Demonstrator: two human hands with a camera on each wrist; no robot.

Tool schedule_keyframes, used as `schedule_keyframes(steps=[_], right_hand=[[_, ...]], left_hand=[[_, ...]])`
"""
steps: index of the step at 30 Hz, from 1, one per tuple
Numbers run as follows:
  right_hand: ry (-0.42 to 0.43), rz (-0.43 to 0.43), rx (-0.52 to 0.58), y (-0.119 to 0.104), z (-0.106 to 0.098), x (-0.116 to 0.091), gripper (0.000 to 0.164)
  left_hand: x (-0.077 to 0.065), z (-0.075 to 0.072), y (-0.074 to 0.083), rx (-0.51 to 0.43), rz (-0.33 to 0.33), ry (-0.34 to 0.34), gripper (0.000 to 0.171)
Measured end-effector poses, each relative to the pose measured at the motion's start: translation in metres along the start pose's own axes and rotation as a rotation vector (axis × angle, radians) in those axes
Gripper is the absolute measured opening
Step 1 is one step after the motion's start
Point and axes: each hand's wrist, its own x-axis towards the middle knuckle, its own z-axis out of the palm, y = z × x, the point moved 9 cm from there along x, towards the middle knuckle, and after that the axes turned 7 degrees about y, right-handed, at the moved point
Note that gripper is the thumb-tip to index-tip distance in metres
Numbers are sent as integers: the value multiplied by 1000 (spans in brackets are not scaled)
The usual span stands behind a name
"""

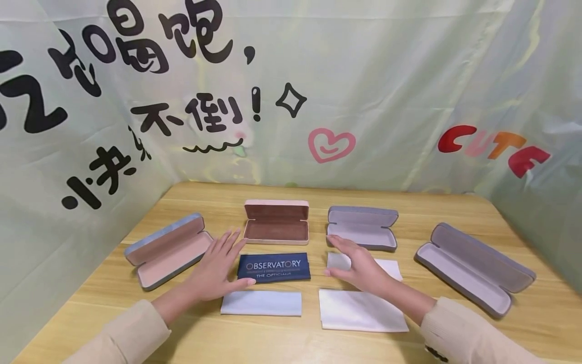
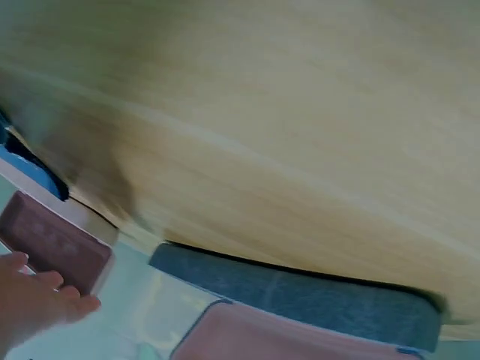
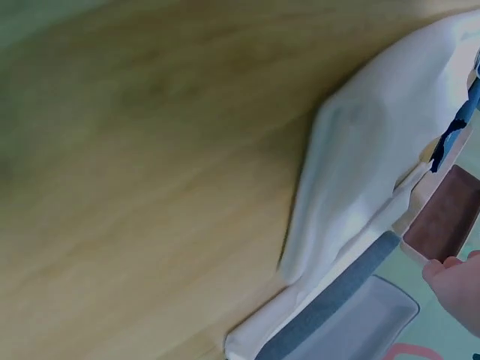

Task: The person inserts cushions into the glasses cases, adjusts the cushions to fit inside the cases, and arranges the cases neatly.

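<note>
With its fingers straight and spread, my left hand (image 1: 215, 270) hovers between the open blue glasses case (image 1: 175, 263) with pink lining and a navy cloth (image 1: 274, 275) lettered "OBSERVATORY THE OPTICIANS". My right hand (image 1: 364, 268), thumb apart from straight fingers, is over a small white cloth (image 1: 338, 261), partly hiding it. Its fingertips overlap the near left edge of an open grey-purple glasses case (image 1: 362, 237). Both hands hold nothing. An open pink glasses case (image 1: 276, 231) with brown lining stands behind the navy cloth. In front lie a pale blue cloth (image 1: 261, 303) and a larger white cloth (image 1: 352, 316).
Another open grey glasses case (image 1: 464, 278) sits angled at the right of the wooden table (image 1: 268, 346). A pale printed curtain (image 1: 395, 101) hangs behind the table and along both sides.
</note>
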Motion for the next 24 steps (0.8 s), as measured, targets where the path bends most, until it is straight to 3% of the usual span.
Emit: schedule_keyframes(steps=[5, 10, 17, 24], right_hand=[[30, 60, 60, 4, 8, 7, 55], [16, 105, 101, 1, 21, 17, 47], [6, 234, 177, 5, 42, 27, 38], [6, 380, 191, 10, 54, 30, 31]], left_hand=[[2, 7, -13, -183, -99, -38, 82], [8, 9, -23, -327, -195, -30, 70], [11, 14, -30, -416, -293, -46, 59], [12, 18, -33, -432, -405, -83, 45]])
